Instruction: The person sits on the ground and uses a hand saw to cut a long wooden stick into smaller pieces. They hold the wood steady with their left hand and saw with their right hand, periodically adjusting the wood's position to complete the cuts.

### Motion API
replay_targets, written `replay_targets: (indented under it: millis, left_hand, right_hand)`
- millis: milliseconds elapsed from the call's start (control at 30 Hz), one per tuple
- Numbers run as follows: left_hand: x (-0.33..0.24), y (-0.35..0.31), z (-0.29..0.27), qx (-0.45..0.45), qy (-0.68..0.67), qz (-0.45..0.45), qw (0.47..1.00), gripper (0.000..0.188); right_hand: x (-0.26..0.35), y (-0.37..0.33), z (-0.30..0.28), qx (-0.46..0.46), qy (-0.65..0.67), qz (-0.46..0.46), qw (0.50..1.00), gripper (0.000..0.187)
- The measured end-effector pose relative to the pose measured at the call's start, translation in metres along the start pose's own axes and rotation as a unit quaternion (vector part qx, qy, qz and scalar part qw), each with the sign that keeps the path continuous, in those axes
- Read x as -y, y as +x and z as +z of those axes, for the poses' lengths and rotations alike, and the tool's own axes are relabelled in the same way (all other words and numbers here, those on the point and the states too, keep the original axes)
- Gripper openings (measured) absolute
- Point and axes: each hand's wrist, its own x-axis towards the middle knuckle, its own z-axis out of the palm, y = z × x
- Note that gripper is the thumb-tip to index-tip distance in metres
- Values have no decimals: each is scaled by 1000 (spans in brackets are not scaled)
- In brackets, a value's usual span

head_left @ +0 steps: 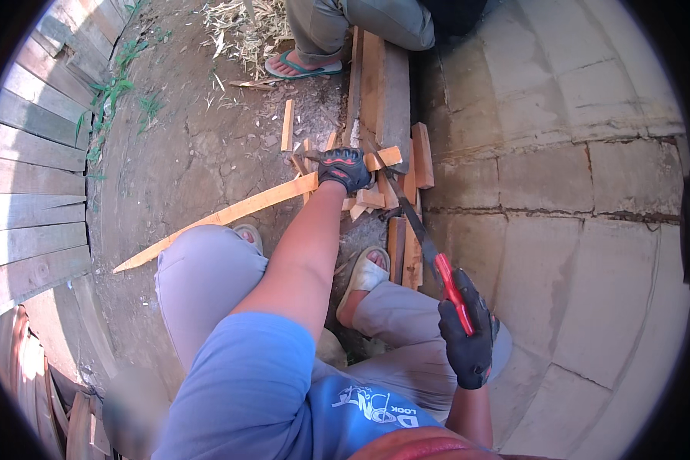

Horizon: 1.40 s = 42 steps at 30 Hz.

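Observation:
My left hand, in a black glove with red marks, is closed over a long wooden strip. One end of the strip sticks out just right of the glove; the other reaches down to the left past my knee. In my gloved right hand is the red handle of a tool with a long, narrow, dark blade. The blade slants up and left and crosses the strip near its right end. Whether its edge has teeth is too small to tell. Palm and finger undersides of my left hand are hidden.
Short wood pieces lie under and around the strip. A thick beam runs away from me beside a block wall. At the far end a person in a green sandal sits near wood shavings. A plank fence stands left.

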Motion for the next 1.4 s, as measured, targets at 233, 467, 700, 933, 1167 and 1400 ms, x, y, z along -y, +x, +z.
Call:
replay_targets:
  millis: [233, 467, 700, 933, 1167, 1400]
  left_hand:
    - [1, 2, 0, 9, 22, 10, 1000, 48]
    - [0, 0, 1, 10, 26, 3, 1000, 46]
    - [4, 1, 7, -9, 23, 3, 1000, 40]
    - [-2, 2, 2, 1, 43, 11, 999, 41]
    - [-8, -2, -4, 14, 42, 7, 999, 45]
    - [3, 1, 3, 2, 29, 9, 1000, 46]
  right_hand:
    - [18, -7, -5, -7, 100, -77, 992, 59]
    - [39, 12, 4, -80, 58, -29, 995, 45]
    - [5, 91, 54, -100, -19, -203, 974, 40]
    - [14, 171, 112, -79, -9, -200, 977, 39]
    - [-43, 187, 129, -107, 86, -226, 965, 38]
    - [-34, 179, 143, -103, 73, -239, 963, 40]
